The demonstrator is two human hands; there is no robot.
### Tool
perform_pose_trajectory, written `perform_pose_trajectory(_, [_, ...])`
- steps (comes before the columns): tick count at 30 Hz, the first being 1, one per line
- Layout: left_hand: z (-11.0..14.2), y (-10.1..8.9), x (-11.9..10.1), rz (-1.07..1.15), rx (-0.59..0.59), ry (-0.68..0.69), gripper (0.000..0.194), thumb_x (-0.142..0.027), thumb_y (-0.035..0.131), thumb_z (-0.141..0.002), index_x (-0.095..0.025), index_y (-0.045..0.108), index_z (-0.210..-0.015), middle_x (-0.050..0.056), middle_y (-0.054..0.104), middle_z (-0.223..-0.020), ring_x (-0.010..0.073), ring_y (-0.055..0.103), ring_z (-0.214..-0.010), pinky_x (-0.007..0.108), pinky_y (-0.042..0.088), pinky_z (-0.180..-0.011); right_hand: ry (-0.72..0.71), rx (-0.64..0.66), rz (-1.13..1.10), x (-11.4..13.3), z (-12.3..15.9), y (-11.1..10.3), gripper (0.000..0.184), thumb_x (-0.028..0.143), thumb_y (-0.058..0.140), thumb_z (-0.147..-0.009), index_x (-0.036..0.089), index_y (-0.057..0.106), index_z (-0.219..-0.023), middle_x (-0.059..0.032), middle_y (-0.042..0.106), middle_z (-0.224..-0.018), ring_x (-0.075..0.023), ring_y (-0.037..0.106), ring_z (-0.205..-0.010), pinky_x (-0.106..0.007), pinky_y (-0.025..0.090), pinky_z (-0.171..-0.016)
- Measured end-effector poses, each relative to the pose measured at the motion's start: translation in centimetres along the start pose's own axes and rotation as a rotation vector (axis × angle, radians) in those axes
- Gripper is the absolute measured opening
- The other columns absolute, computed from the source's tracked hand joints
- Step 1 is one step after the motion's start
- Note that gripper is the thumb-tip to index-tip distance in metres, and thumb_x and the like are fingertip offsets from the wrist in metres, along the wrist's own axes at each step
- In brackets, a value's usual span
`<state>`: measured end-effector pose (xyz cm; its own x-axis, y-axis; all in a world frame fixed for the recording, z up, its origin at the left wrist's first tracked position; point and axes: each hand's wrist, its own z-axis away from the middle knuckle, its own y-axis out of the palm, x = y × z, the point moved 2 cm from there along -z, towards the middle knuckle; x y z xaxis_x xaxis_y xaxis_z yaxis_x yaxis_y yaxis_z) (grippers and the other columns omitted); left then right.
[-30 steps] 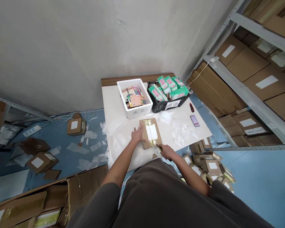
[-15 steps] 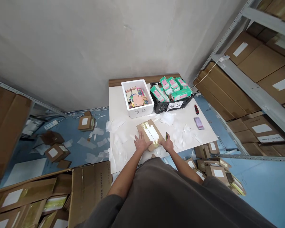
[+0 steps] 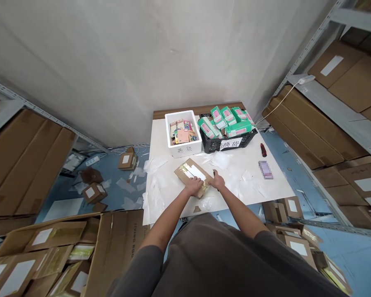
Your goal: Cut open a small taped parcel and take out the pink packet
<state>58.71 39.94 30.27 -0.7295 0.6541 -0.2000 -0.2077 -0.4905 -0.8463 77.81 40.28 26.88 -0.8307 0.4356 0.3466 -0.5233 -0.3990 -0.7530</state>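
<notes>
A taped cardboard box point(image 3: 182, 171) with a white label lies on the white-covered table point(image 3: 176, 203), turned at an angle in front of me. My left hand point(image 3: 194, 186) rests on top of it with the fingers laid flat over the label and tape. At the box's right edge, my right hand point(image 3: 217, 181) is closed around a slim dark tool that looks like a utility knife point(image 3: 214, 172). Its tip is too small to make out.
Behind the box stand a white foam bin point(image 3: 183, 151) of small packages and a black crate point(image 3: 210, 144) of green-and-pink boxes. A red-and-black cutter point(image 3: 263, 150) lies at right. Scraps of white paper point(image 3: 220, 160) litter the table. A large carton point(image 3: 120, 239) of parcels stands at left.
The box has turned anticlockwise on the table. My left hand has shifted from its left side onto its top. My right hand keeps the tool at the right edge.
</notes>
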Motion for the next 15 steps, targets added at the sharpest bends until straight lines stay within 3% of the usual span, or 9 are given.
perform_pose_trajectory(7, [-1.8,-0.1,-1.6,-0.017,0.01,-0.062,0.096,-0.048,0.095,-0.049,-0.024,0.053,-0.132,0.015,0.054,-0.134,0.0375,0.047,-0.126,0.049,0.043,-0.104,-0.089,0.054,0.002,0.2,-1.4,-1.5,0.117,0.042,0.09,-0.069,0.03,0.021,-0.162,-0.0125,0.072,-0.127,-0.031,0.069,-0.116,-0.033,0.053,-0.085])
perform_pose_trajectory(12, [-2.4,0.2,-2.6,-0.015,0.057,-0.149,0.101,-0.051,0.097,-0.044,-0.02,0.055,-0.131,0.018,0.052,-0.135,0.0399,0.045,-0.128,0.048,0.045,-0.102,-0.036,0.05,-0.045,-0.4,-1.6,-0.6,0.11,0.038,0.082,-0.076,0.028,0.015,-0.163,-0.0119,0.073,-0.122,-0.0284,0.073,-0.109,-0.031,0.054,-0.08])
perform_pose_trajectory(15, [-2.2,0.8,-2.7,-0.026,0.011,-0.151,0.1,-0.048,0.098,-0.046,-0.018,0.056,-0.131,0.02,0.052,-0.139,0.04,0.045,-0.13,0.049,0.043,-0.105,-0.024,0.04,-0.097,-1.1,-1.6,0.0,0.106,0.039,0.08,-0.078,0.026,0.018,-0.162,-0.0118,0.073,-0.122,-0.0277,0.072,-0.11,-0.029,0.053,-0.08])
